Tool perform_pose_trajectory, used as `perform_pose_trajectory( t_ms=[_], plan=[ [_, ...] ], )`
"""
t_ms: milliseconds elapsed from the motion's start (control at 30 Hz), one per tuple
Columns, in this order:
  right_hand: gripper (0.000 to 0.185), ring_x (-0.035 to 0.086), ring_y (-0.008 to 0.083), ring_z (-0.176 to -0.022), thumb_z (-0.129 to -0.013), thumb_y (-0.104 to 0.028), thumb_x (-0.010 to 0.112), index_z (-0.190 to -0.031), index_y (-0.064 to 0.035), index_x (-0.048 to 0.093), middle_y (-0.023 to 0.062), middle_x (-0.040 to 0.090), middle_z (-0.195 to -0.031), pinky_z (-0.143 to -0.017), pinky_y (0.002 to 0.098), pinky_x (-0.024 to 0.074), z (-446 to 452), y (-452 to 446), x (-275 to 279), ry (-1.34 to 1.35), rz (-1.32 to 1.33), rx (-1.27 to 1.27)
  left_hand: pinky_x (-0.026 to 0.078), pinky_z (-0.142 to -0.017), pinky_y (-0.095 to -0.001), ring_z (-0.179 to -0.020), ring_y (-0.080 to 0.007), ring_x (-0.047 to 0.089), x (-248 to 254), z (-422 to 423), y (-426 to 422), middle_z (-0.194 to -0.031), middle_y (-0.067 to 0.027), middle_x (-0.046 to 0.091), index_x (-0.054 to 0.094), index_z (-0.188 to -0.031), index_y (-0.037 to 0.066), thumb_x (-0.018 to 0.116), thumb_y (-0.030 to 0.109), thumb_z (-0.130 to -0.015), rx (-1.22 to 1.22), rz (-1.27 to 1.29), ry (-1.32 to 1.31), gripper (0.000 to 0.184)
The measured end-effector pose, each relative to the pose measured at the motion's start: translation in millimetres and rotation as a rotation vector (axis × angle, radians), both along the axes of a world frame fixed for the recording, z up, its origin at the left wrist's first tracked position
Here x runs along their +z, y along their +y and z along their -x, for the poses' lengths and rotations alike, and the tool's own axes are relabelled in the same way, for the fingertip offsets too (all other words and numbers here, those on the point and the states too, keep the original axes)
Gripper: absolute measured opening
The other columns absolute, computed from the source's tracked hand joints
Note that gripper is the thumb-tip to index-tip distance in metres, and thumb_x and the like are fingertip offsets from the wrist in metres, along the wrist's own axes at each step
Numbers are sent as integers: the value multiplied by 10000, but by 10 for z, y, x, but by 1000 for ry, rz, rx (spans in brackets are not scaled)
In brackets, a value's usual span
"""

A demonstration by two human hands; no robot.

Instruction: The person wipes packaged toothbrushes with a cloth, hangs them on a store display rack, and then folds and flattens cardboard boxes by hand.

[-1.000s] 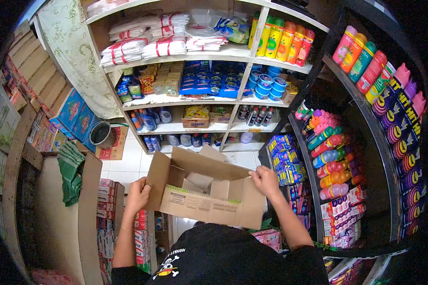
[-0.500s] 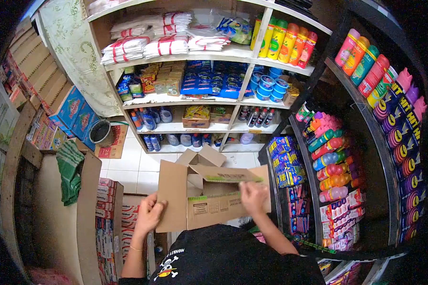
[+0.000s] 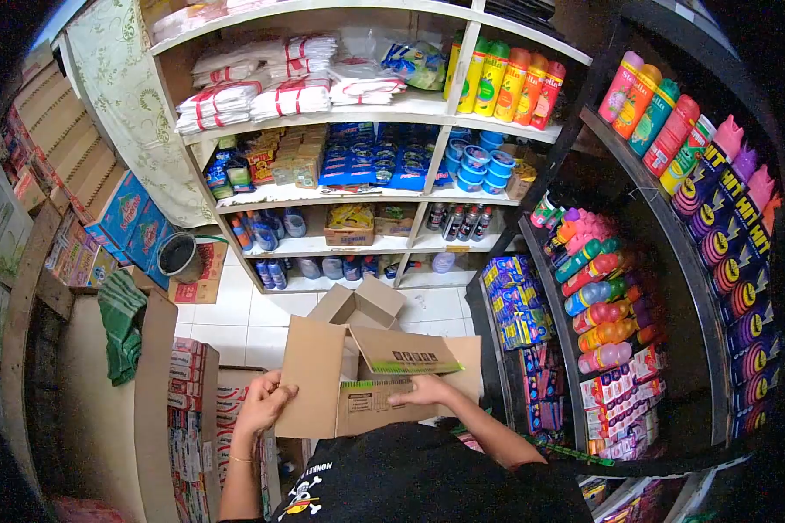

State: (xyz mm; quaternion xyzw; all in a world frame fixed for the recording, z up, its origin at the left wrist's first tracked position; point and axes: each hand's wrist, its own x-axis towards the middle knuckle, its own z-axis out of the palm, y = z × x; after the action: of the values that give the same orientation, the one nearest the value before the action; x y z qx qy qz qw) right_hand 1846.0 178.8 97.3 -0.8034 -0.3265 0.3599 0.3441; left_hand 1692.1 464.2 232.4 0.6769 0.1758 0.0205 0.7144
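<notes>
An open cardboard box [image 3: 375, 408] with printed panels and a green strip is in front of my body. My left hand [image 3: 266, 403] is closed on the outer edge of its plain left flap [image 3: 312, 375]. Lower on the near side, my right hand [image 3: 426, 390] holds the printed wall near its top edge, fingers pointing left. The far printed flap [image 3: 406, 350] leans inward over the opening, hiding most of the inside. Another open cardboard box [image 3: 366, 303] sits on the tiled floor just beyond.
White shelves [image 3: 340, 193] ahead hold bundled bags, bottles and blue tubs [image 3: 473, 166]. Dark racks on the right carry spray cans [image 3: 672, 135] and pink bottles [image 3: 604, 357]. At left are a tall carton [image 3: 153, 392] with a green cloth [image 3: 120, 322] and a dark bucket [image 3: 180, 255].
My right hand has moved down and left from the far flap to the near wall of the box. The far flap has tipped lower over the opening. My left hand keeps its grip.
</notes>
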Motion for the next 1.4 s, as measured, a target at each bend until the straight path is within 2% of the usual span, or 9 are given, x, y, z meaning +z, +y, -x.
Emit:
perform_pose_trajectory(
  t_ms=[200,300,467,533,800,900,1100,1267,1400],
  plan=[
    [358,561,338,-892,-766,-378,626,-962,-81,588,122,573,-971,-744,408,457,267,89,757,-315,8,350,435,-604,-268,-686,-143,573,-487,-2,161,-801,-96,625,561,-970,-69,518,73,-771,13,-368,68,249],
    [219,567,304,-823,-780,-266,613,-905,-93,565,74,553,-864,-649,404,458,459,-10,690,-355,-101,314,446,-749,-473,-877,-421,562,-598,39,121,-903,-262,584,453,-1189,-8,590,112,-697,83,-854,125,525],
    [154,572,285,-779,-785,-237,599,-873,-115,563,65,541,-798,-602,402,447,415,69,743,-376,-260,430,389,-897,-485,-1126,-417,429,-280,-206,110,-1305,-254,352,195,-1378,177,658,138,-679,-142,-1078,483,840],
    [156,572,283,-775,-785,-238,597,-878,-117,565,61,544,-801,-604,399,445,401,114,809,-412,-239,479,292,-952,-569,-1272,-417,229,-482,-366,143,-1395,-244,187,253,-1362,250,684,174,-668,-333,-1559,358,821],
    [158,578,273,-788,-781,-228,592,-890,-117,562,46,553,-827,-609,394,442,444,71,888,-404,-193,495,96,-932,-709,-1307,-396,160,-353,-895,-194,-1392,-220,228,498,-1227,267,643,275,-708,-510,-1808,154,538],
    [158,581,265,-794,-783,-224,593,-898,-121,561,47,554,-828,-610,393,445,466,14,865,-415,-191,517,57,-916,-733,-1311,-388,149,-407,-1036,-197,-1353,-153,345,553,-1169,264,555,293,-782,-778,-1914,465,388],
    [145,568,288,-722,-802,-217,570,-794,-83,515,65,514,-775,-560,407,418,493,-67,807,-412,-327,439,-28,-895,-762,-1316,-366,151,-434,-1114,-436,-1269,-86,468,652,-1010,169,450,316,-828,-813,-2103,92,309],
    [147,583,266,-793,-764,-195,602,-871,-105,556,58,551,-827,-630,396,459,460,-145,853,-408,-252,495,25,-887,-768,-1260,-373,275,-443,-1203,-453,-1045,-113,591,684,-871,121,507,282,-780,-992,-1859,-37,257],
    [153,579,270,-799,-756,-184,608,-874,-105,552,57,550,-828,-631,404,452,424,-262,798,-362,-287,477,97,-948,-712,-1203,-322,350,-285,-1157,-544,-1031,-32,606,614,-1064,285,609,197,-726,-1051,-1530,46,350]
  ],
)
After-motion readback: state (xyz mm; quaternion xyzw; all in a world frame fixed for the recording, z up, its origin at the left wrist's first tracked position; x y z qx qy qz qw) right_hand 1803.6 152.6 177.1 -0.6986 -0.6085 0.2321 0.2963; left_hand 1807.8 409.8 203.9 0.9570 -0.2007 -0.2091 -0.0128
